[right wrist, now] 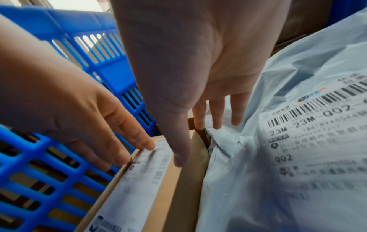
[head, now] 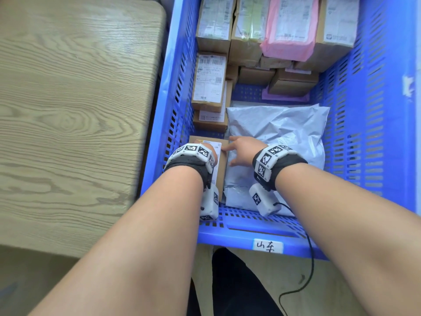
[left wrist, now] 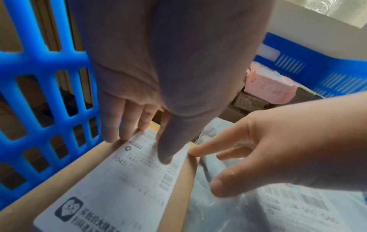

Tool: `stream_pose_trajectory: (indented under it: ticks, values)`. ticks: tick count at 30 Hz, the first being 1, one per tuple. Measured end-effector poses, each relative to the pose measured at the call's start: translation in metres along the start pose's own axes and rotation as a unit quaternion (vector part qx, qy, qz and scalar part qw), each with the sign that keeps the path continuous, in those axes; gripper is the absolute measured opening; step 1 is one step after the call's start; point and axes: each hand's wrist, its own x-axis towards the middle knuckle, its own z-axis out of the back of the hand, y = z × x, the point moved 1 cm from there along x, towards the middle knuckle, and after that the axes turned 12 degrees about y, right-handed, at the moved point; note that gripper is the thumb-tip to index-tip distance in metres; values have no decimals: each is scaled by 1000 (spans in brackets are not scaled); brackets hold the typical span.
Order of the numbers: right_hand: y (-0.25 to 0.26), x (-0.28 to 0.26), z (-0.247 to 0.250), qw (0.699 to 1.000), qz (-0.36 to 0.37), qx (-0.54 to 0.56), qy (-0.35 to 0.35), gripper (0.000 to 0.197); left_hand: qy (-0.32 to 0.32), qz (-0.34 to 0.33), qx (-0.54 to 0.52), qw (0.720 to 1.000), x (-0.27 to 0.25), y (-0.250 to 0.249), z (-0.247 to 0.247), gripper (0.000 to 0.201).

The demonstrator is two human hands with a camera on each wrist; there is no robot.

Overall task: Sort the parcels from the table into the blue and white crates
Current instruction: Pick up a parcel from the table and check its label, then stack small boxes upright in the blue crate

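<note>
A brown cardboard box with a white shipping label lies in the near left corner of the blue crate. My left hand has straight fingers down the box's left edge by the crate wall and its thumb on the label. My right hand touches the box's right edge, its fingers straight between the box and a grey plastic mailer bag lying beside it.
Several cardboard boxes and a pink bag fill the crate's far end; another labelled box lies along its left wall. A wooden table stands left of the crate. A black cable hangs by my right arm.
</note>
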Motion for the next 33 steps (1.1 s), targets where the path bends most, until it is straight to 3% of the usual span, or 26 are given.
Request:
stream_pose_trajectory:
  ticks: [3,10,19,27,33]
  values:
    - [0,-16,7,997,-15,56,-59,50,-30,-2,5,1000,-19,5,9,33]
    - [9,-73,43,987,-50,79,-131,43,-125,-84,-72,986,-94,11,39,42]
    - [61,-156,89,974,-40,69,-214,36,-273,-167,-142,937,-200,43,53,47]
    - [145,-207,111,956,-37,55,-286,40,-355,-187,-178,898,-259,127,45,49]
    - [263,-199,99,956,-14,23,-292,38,-386,-157,-205,886,-279,243,11,52]
